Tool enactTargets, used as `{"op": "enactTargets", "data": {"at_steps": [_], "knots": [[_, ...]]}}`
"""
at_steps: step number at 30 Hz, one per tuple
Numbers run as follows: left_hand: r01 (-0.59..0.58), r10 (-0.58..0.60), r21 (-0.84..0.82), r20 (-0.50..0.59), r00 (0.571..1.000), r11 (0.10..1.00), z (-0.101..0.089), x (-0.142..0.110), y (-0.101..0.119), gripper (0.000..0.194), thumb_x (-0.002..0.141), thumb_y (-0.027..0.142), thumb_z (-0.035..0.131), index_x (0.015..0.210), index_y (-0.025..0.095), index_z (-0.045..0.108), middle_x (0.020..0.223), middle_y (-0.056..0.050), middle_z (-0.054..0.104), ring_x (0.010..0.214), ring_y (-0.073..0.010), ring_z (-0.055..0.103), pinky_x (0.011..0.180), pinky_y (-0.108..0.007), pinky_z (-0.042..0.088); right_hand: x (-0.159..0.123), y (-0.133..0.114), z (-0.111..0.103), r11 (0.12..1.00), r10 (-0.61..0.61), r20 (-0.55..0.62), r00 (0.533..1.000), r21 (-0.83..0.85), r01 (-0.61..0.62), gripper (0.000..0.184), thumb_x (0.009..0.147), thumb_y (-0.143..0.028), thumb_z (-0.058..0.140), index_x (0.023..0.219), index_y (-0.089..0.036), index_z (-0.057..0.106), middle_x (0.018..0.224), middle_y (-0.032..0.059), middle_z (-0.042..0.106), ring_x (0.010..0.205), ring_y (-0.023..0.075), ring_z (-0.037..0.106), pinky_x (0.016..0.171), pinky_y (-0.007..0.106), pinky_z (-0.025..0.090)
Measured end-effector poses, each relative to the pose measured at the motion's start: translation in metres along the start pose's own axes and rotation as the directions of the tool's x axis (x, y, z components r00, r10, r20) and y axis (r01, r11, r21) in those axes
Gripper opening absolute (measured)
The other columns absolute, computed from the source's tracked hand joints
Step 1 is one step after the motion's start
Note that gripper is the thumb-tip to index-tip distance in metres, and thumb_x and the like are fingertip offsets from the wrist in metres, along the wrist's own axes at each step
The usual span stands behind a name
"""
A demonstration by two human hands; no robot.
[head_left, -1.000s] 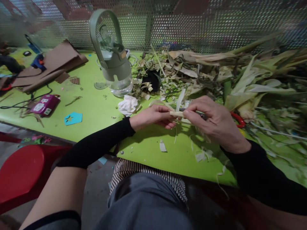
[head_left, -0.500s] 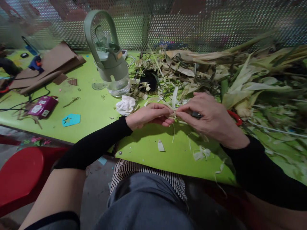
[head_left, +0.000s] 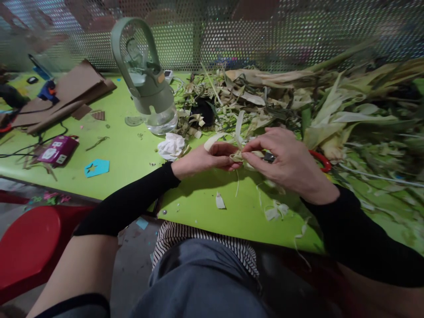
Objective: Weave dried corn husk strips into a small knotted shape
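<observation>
Both hands meet over the green table (head_left: 132, 154), just above its near edge. My left hand (head_left: 205, 160) is closed, pinching a pale strip of corn husk (head_left: 239, 155). My right hand (head_left: 285, 161) pinches the same husk strip from the other side with thumb and forefinger. Red-handled scissors (head_left: 318, 160) lie under and behind my right hand; whether that hand also holds them is hidden. Both forearms wear black sleeves.
A big heap of corn husks and leaves (head_left: 314, 106) covers the table's right and back. A green bladeless fan (head_left: 142, 75) stands at the back middle, a crumpled tissue (head_left: 171, 146) beside it. Cardboard (head_left: 66, 92), a purple box (head_left: 54, 150) and a blue card (head_left: 96, 168) lie left. Red stool (head_left: 29, 243) below.
My hands have drawn closer together on the husk strip and lifted slightly. The short stiff piece seen earlier is now bunched between the fingers. The view has shifted a little right.
</observation>
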State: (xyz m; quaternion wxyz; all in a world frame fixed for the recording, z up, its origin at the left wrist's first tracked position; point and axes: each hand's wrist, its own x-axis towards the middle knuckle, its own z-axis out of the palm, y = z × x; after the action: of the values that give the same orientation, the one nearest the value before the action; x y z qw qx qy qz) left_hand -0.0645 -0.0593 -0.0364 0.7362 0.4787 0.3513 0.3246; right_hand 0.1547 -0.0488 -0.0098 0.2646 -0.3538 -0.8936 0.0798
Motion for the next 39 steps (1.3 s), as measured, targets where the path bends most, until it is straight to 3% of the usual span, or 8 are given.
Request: {"op": "enactTargets", "data": {"at_steps": [5,13,18,23,29,35,39], "knots": [[-0.054,0.049,0.135,0.04,0.998,0.989,-0.0014,-0.0004,-0.0017,0.021,0.091,0.022,0.075,0.107,0.009,0.072,0.109,-0.011,0.077,0.095,-0.0147,0.072,0.096,-0.034,0.056,0.0,0.0029,-0.0004,1.0,-0.028,0.042,0.999,-0.007,0.029,0.015,0.097,-0.033,0.059,0.083,-0.029,0.06,0.074,0.0048,0.069,0.077,0.0279,0.061,0.084,0.052,0.047],[-0.128,0.113,0.229,0.075,0.991,0.965,-0.0027,0.0009,-0.0028,0.01,0.091,0.014,0.068,0.1,0.009,0.071,0.089,-0.005,0.076,0.081,-0.0101,0.067,0.084,-0.026,0.055,0.0004,0.0045,0.0015,0.996,-0.081,0.129,0.988,0.032,0.078,0.022,0.102,-0.04,0.056,0.085,-0.029,0.067,0.076,0.0044,0.071,0.082,0.0292,0.063,0.088,0.052,0.045],[-0.037,0.034,0.164,0.023,0.999,0.986,-0.0051,0.0056,-0.007,0.015,0.096,0.017,0.064,0.108,0.01,0.07,0.097,-0.009,0.08,0.089,-0.0116,0.073,0.092,-0.029,0.058,0.0009,0.005,0.0003,0.997,-0.038,0.033,0.999,0.065,0.036,0.019,0.103,-0.038,0.054,0.093,-0.029,0.068,0.087,0.0058,0.075,0.09,0.0303,0.066,0.088,0.05,0.048],[-0.067,0.056,0.196,0.058,0.997,0.978,-0.0059,0.0071,-0.0093,0.011,0.094,0.019,0.069,0.101,0.01,0.072,0.094,-0.007,0.079,0.084,-0.0104,0.071,0.086,-0.026,0.055,-0.0012,0.001,0.0057,0.996,-0.033,0.005,0.999,0.078,0.033,0.007,0.098,-0.032,0.059,0.093,-0.029,0.063,0.091,0.0061,0.075,0.094,0.0308,0.067,0.09,0.051,0.05],[-0.065,0.064,0.135,0.006,0.998,0.989,-0.0047,0.0056,-0.0079,0.018,0.096,0.02,0.067,0.109,0.009,0.071,0.1,-0.011,0.08,0.09,-0.0128,0.073,0.092,-0.031,0.056,0.0,0.0028,-0.0013,0.996,-0.065,-0.104,0.993,0.051,0.07,0.013,0.1,-0.043,0.064,0.096,-0.03,0.065,0.105,0.0107,0.076,0.108,0.0348,0.068,0.096,0.055,0.051],[-0.075,0.071,0.115,0.044,0.997,0.99,-0.0048,0.0056,-0.0067,0.015,0.095,0.024,0.07,0.1,0.01,0.071,0.096,-0.008,0.08,0.088,-0.0109,0.073,0.09,-0.027,0.055,-0.0005,0.0037,0.0012,0.981,-0.005,-0.038,0.999,0.193,0.012,0.016,0.101,-0.041,0.063,0.091,-0.03,0.07,0.09,0.0063,0.074,0.086,0.0288,0.07,0.078,0.048,0.057],[-0.101,0.096,0.116,0.05,0.994,0.988,-0.0062,0.0055,-0.008,0.019,0.093,0.029,0.072,0.1,0.011,0.073,0.097,-0.008,0.079,0.09,-0.0129,0.073,0.094,-0.032,0.055,-0.0014,0.0041,0.0051,0.984,0.006,-0.032,0.999,0.176,0.0,0.019,0.102,-0.044,0.062,0.094,-0.032,0.073,0.095,0.0061,0.076,0.089,0.0287,0.071,0.081,0.047,0.058]]}}
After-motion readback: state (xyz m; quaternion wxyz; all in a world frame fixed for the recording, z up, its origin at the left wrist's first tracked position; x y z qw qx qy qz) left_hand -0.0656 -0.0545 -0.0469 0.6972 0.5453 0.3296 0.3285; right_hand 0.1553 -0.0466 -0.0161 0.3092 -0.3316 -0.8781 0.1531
